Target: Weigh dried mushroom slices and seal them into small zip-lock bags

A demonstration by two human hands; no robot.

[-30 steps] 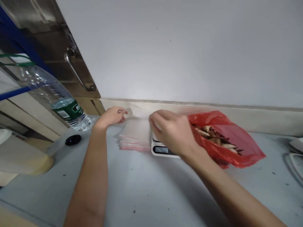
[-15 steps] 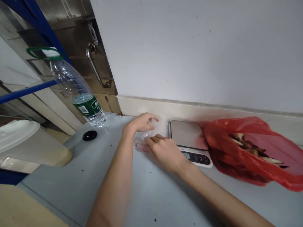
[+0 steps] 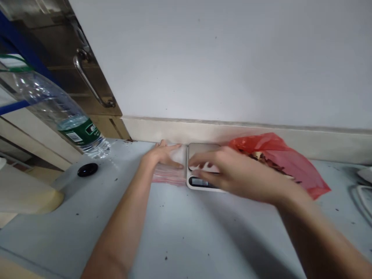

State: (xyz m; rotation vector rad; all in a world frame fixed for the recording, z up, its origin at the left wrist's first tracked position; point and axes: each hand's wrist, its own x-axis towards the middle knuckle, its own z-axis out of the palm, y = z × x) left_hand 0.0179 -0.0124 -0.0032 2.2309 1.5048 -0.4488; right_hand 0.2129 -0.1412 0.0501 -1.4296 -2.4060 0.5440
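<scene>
My left hand (image 3: pixel 162 155) lies with fingers spread on a stack of clear zip bags (image 3: pixel 170 176) that have pinkish-red edges along their near side. Just right of the bags is a white digital kitchen scale (image 3: pixel 189 186) with a metal plate and a dark display panel. Over the scale is my right hand (image 3: pixel 225 167), slightly blurred, its fingers bent and apart from the thumb with nothing seen between them. Whether its fingertips touch the scale I cannot tell. Behind that hand sits a red plastic bag (image 3: pixel 303 170) holding dark and pale dried pieces.
On the left a big water bottle (image 3: pixel 78 131) with a green label stands by a black round lid (image 3: pixel 87 169). A pale plastic container (image 3: pixel 26 193) is at the left edge. A white wall (image 3: pixel 232 69) rises behind the grey table (image 3: pixel 180 236). A cable (image 3: pixel 363 197) lies far right.
My right hand has left the zip bags and moved right, over the scale. My left hand has flattened onto the bags. The view has shifted right.
</scene>
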